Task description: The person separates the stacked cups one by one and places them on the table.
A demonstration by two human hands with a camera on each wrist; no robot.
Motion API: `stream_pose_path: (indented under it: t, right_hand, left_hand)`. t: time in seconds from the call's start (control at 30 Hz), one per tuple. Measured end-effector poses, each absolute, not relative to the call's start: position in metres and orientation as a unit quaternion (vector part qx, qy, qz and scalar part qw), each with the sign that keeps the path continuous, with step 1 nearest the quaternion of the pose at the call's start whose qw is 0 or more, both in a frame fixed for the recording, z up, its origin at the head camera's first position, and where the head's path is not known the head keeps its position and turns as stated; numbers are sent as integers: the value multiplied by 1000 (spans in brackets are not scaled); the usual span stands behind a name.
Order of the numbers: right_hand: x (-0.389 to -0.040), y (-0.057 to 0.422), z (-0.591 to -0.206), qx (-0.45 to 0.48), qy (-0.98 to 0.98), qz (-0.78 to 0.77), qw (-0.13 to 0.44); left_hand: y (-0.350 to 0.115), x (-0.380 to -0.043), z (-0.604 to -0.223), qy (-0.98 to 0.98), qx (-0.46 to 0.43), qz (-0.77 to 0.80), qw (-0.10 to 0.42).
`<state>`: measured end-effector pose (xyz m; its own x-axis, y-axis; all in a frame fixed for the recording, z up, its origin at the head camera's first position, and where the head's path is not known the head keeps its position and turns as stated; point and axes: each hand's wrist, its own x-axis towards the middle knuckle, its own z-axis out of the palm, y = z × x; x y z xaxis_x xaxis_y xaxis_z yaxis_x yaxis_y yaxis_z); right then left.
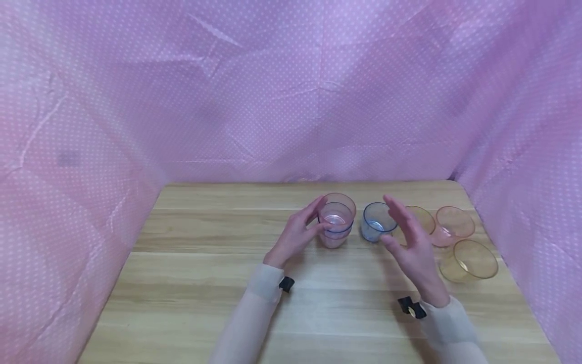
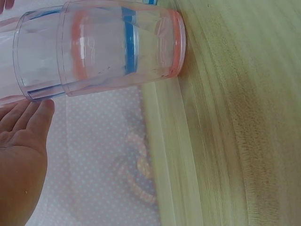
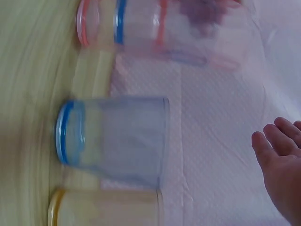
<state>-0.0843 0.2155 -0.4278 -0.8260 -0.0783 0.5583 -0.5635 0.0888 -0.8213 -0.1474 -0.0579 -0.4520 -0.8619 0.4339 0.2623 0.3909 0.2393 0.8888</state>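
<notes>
A stack of clear tinted cups [image 1: 337, 233], pink at the bottom, blue in the middle and pink on top, stands upright on the table. My left hand [image 1: 297, 233] holds the stack near its upper part, thumb on the near side and fingers on the far side. To the right of the stack is a single upright blue cup [image 3: 131, 136]. My right hand [image 1: 415, 255] is raised just right of that blue cup, thumb and fingers spread apart, holding nothing. Behind the right hand a yellow cup [image 1: 423, 218] is partly hidden.
Farther right on the wooden table [image 1: 195, 283] stand a pink cup [image 1: 454, 225] and another yellow cup [image 1: 473, 263], near the right edge. Pink dotted cloth [image 1: 291, 101] hangs behind the table and along both sides.
</notes>
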Motion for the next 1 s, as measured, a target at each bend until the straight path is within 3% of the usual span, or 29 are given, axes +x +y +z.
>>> stream_pose_path:
  t: [0.27, 1.0]
  right_hand:
    - [-103, 195, -429, 202, -780, 580, 119]
    - [-135, 182, -436, 202, -835, 512, 16]
  left_hand:
    - [-58, -147, -453, 787, 274, 552, 8]
    - [-61, -148, -453, 774, 285, 566, 18]
